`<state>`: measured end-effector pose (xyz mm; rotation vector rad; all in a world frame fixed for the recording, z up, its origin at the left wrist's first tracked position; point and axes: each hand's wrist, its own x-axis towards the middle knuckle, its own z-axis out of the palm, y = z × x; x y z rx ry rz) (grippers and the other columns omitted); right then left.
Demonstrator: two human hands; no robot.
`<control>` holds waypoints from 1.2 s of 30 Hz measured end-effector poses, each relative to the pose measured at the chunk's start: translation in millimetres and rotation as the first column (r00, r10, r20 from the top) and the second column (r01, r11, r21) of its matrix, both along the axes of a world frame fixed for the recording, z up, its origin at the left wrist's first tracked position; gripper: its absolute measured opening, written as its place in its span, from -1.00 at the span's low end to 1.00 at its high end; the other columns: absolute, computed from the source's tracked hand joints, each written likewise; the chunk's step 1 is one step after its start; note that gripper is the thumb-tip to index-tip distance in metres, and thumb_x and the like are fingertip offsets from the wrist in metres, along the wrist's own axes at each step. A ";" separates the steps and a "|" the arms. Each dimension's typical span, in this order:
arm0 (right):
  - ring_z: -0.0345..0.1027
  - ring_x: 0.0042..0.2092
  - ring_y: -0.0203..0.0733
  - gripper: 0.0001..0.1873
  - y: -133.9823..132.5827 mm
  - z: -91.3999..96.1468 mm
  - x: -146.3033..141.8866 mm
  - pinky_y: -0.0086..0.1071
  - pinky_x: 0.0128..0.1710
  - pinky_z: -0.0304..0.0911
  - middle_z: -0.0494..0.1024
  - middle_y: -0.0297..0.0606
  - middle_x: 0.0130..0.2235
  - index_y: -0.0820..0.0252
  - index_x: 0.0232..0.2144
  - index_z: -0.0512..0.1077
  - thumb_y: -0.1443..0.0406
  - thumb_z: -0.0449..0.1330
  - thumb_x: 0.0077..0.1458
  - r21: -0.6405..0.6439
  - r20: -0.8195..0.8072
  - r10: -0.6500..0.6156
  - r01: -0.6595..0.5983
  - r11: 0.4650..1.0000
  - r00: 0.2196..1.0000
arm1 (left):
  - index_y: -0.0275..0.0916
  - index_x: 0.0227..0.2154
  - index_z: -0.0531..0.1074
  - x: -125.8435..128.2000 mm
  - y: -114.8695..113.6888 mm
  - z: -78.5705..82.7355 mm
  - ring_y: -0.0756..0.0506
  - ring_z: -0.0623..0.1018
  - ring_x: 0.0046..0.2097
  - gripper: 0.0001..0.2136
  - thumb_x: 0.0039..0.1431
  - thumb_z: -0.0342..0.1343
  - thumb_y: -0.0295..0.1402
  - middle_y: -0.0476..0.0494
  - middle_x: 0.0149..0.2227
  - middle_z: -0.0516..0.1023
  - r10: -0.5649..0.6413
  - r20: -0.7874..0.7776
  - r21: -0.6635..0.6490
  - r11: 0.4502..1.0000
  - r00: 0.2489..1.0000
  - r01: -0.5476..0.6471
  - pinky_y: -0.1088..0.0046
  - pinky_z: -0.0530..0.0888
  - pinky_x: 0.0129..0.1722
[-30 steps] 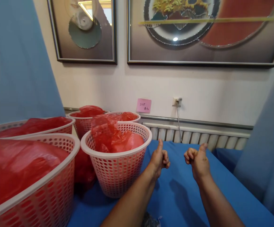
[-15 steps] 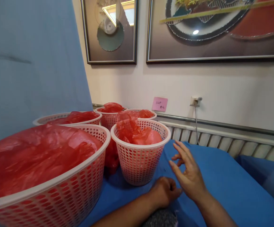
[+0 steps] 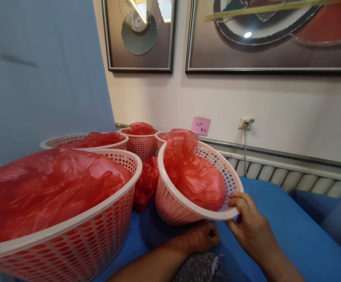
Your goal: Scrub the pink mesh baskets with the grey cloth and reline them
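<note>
My right hand (image 3: 254, 227) grips the rim of a pink-white perforated plastic basket (image 3: 176, 209) at its right side, thumb below and fingers over the edge. The basket leans to the right, its mouth turned partly towards me. Inside it lies a bunched, translucent red plastic bag (image 3: 201, 180); what the bag contains is hidden. Just in front of the basket's base, my left hand (image 3: 201, 237) is curled into a loose fist low over the blue cloth (image 3: 279, 227), with nothing visible in it.
A large basket (image 3: 106, 219) lined with red plastic fills the left. Behind stand more baskets (image 3: 142, 147), and a red bag (image 3: 145, 184) lies between. A radiator (image 3: 276, 170), plugged-in cable (image 3: 245, 149) and pink note (image 3: 200, 125) are along the wall. Dark grey fabric (image 3: 200, 268) shows below.
My right hand has moved from beside the basket onto its rim and closed there. The basket, upright before, now tilts to the right. My left hand stays curled close to its earlier place.
</note>
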<state>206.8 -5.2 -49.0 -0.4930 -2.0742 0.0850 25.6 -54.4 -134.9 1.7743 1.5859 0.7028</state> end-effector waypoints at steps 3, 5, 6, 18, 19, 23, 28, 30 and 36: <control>0.49 -0.07 -0.11 -0.88 7.4 -21.1 24.7 -0.30 -0.13 0.46 0.50 -0.18 -0.08 0.06 -0.16 0.33 0.32 0.15 0.24 -0.028 -0.013 -0.025 0.024 0.999 1.000 | -0.13 -0.46 0.45 2.9 -2.1 -1.7 -0.13 0.39 -0.32 -0.82 0.15 0.07 -0.17 -0.05 -0.40 0.48 0.001 0.025 0.039 0.999 1.000 -0.002 0.28 0.42 -0.17; 0.48 -0.16 -0.13 -0.94 12.8 -35.3 37.7 -0.30 -0.17 0.43 0.50 -0.23 -0.18 0.05 -0.20 0.34 0.29 0.16 0.25 -0.006 -0.077 -0.102 0.102 0.995 0.992 | -0.13 -0.47 0.46 5.5 -1.5 -4.3 -0.12 0.42 -0.34 -0.83 0.12 0.11 -0.18 -0.03 -0.41 0.50 -0.030 0.045 0.029 0.999 0.999 0.028 0.32 0.42 -0.22; 0.48 -0.18 -0.13 -0.94 15.3 -41.5 43.4 -0.30 -0.18 0.41 0.50 -0.24 -0.21 0.05 -0.21 0.34 0.26 0.17 0.26 0.021 -0.121 -0.158 0.162 0.987 0.980 | -0.13 -0.48 0.46 6.3 -0.4 -5.9 -0.10 0.44 -0.35 -0.84 0.10 0.14 -0.19 -0.02 -0.43 0.51 -0.034 0.060 0.024 0.999 0.998 0.033 0.35 0.42 -0.26; 0.39 -0.23 -0.10 -0.77 52.1 -52.5 67.9 -0.23 -0.21 0.23 0.52 -0.11 -0.11 0.12 -0.08 0.52 0.37 0.13 0.28 0.334 -0.107 -0.640 0.634 0.698 0.761 | -0.30 0.00 0.46 -17.8 30.1 -7.5 -0.22 0.58 0.02 -0.65 0.17 0.08 -0.32 -0.31 0.00 0.59 0.281 0.217 0.173 0.931 0.935 -0.320 0.20 0.51 0.02; 0.38 -0.24 -0.11 -0.75 49.7 -52.1 64.3 -0.22 -0.22 0.21 0.53 -0.12 -0.10 0.11 -0.05 0.53 0.37 0.13 0.29 0.340 -0.096 -0.642 0.631 0.698 0.761 | -0.29 0.02 0.45 -18.8 30.6 -6.2 -0.22 0.58 0.02 -0.65 0.17 0.07 -0.34 -0.30 0.00 0.59 0.301 0.230 0.206 0.914 0.925 -0.349 0.19 0.52 0.01; 0.36 -0.24 -0.13 -0.73 34.2 -52.3 50.2 -0.22 -0.22 0.18 0.55 -0.14 -0.07 0.10 -0.02 0.53 0.40 0.14 0.30 0.349 -0.061 -0.592 0.573 0.742 0.804 | -0.22 0.01 0.47 -24.2 27.4 4.4 -0.21 0.57 0.09 -0.67 0.18 0.08 -0.40 -0.27 0.07 0.56 0.344 0.262 0.473 0.769 0.902 -0.431 0.22 0.56 -0.01; 0.31 -0.23 -0.09 -0.78 21.6 -57.5 37.7 -0.20 -0.22 0.20 0.57 -0.13 -0.04 0.15 -0.07 0.54 0.39 0.15 0.29 0.369 0.048 -0.485 0.436 0.821 0.873 | -0.18 0.05 0.44 -28.7 23.9 36.9 -0.22 0.45 0.23 -0.72 0.30 0.07 -0.39 -0.28 0.17 0.46 0.403 0.157 0.819 0.458 0.902 -0.347 0.06 0.39 0.25; 0.30 -0.23 -0.08 -0.77 19.7 -61.3 32.4 -0.20 -0.22 0.20 0.58 -0.14 -0.04 0.14 -0.08 0.54 0.40 0.14 0.29 0.368 0.086 -0.457 0.398 0.840 0.885 | -0.18 0.07 0.43 -26.5 30.1 50.8 -0.22 0.44 0.24 -0.71 0.31 0.07 -0.42 -0.29 0.18 0.44 0.426 0.077 0.863 0.425 0.901 -0.275 0.04 0.36 0.27; 0.31 -0.21 -0.10 -0.80 20.1 -67.1 26.4 -0.21 -0.19 0.23 0.57 -0.14 -0.06 0.15 -0.16 0.53 0.42 0.12 0.28 0.346 0.112 -0.361 0.304 0.887 0.926 | -0.17 0.17 0.42 -19.1 72.1 59.2 -0.35 0.22 0.39 -0.47 0.10 0.16 -0.58 -0.34 0.39 0.18 0.532 -0.205 0.807 0.566 0.822 -0.166 -0.07 0.27 0.32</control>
